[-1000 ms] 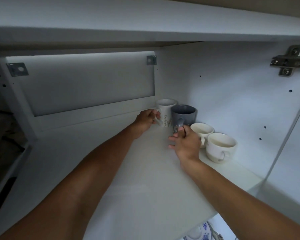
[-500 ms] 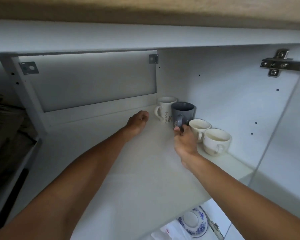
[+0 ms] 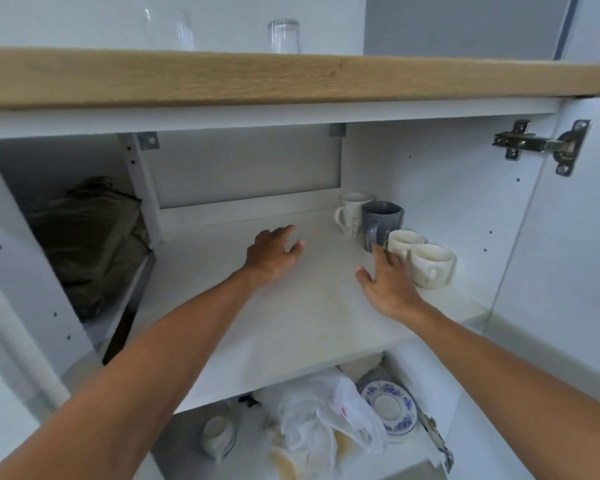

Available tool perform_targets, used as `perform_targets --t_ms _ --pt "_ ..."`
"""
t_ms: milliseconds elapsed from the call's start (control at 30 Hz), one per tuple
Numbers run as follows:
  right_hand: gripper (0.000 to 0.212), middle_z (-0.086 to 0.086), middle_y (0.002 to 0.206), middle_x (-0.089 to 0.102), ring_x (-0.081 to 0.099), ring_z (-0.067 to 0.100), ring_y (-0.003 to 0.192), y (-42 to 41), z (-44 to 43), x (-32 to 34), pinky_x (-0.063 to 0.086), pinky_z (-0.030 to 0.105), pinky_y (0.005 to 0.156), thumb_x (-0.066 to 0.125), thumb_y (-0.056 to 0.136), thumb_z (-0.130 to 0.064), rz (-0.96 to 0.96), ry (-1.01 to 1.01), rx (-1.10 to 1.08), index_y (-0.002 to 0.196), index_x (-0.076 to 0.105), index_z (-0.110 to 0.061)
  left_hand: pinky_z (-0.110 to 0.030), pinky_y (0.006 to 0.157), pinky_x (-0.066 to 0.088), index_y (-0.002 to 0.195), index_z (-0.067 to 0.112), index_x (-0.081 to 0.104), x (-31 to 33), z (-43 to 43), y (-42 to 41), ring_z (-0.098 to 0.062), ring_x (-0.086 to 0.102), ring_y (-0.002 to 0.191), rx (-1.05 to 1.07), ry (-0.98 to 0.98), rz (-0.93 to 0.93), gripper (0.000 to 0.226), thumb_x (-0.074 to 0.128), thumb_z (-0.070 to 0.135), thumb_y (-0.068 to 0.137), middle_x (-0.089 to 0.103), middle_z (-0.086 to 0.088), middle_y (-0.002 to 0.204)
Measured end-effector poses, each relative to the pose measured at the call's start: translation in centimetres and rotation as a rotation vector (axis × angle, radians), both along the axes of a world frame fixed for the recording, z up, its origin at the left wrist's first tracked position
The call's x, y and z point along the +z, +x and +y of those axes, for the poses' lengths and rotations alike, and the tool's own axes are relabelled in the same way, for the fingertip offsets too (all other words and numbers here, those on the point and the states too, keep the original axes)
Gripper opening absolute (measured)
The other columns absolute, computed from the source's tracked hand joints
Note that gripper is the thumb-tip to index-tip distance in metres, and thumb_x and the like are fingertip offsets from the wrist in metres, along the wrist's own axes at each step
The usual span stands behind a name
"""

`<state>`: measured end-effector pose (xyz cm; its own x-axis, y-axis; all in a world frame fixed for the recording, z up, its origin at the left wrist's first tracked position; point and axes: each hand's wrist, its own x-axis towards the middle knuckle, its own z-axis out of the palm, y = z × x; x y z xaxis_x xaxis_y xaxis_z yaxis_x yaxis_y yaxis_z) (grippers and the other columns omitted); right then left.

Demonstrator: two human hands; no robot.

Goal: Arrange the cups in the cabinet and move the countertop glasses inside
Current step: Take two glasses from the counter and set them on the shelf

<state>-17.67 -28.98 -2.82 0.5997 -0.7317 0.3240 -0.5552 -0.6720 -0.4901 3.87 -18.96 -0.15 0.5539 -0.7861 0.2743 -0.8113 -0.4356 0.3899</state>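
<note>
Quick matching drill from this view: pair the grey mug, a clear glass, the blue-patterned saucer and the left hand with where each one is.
Things:
1. grey mug
2. clear glass
3. blue-patterned saucer
4. left hand

Places:
A. on the wooden countertop
B. lower shelf, beside a plastic bag
C. open over the bare middle of the upper shelf
D. upper shelf, in the row of cups by the right wall

Pairs: 1-D, 2-A, 3-B, 4-C

A light oak wood grain is shown on the desk [image 3: 291, 77]. The shelf [image 3: 291, 317] is white. One mug [image 3: 383, 220] is slate grey, two cups [image 3: 432, 265] cream; a blue floral pattern rings the white saucer [image 3: 390, 407].
</note>
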Motion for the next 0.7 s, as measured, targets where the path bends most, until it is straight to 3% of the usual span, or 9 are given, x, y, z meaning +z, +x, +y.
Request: perform_targets --t_ms 233,433,700 --pt "0.087 0.005 0.167 -0.005 -0.018 0.031 0.151 -2.3 1.8 0.7 -0.009 0.053 0.119 0.023 0.087 -0.079 0.378 -0.114 0.010 0.156 0.000 -0.033 -0.051 0.121 0.002 0.156 0.035 0.009 -0.8 3.8 -2.4 -0.028 -0.006 0.152 0.057 0.208 -0.142 0.070 0.026 0.065 0.095 0.004 -0.003 0.166" --pt "0.096 0.005 0.167 -0.007 -0.016 0.030 0.151 -5.8 5.9 3.7 -0.009 0.058 0.119 0.013 0.078 -0.088 0.576 -0.119 0.073 0.156 -0.005 -0.034 -0.053 0.121 -0.004 0.155 0.037 -0.005 0.8 9.0 -7.4 -0.030 -0.017 0.150 0.017 0.351 -0.132 0.072 0.019 0.067 0.094 -0.010 -0.004 0.166" --pt "0.098 0.005 0.167 -0.006 -0.018 0.030 0.151 -13.7 15.7 13.7 -0.008 0.058 0.117 0.013 0.077 -0.088 0.689 0.032 0.140 0.156 -0.005 -0.034 -0.051 0.121 -0.005 0.154 0.039 -0.008 9.3 20.5 -17.4 -0.028 -0.023 0.149 0.003 0.513 0.063 0.073 0.014 0.070 0.093 -0.016 0.000 0.165"
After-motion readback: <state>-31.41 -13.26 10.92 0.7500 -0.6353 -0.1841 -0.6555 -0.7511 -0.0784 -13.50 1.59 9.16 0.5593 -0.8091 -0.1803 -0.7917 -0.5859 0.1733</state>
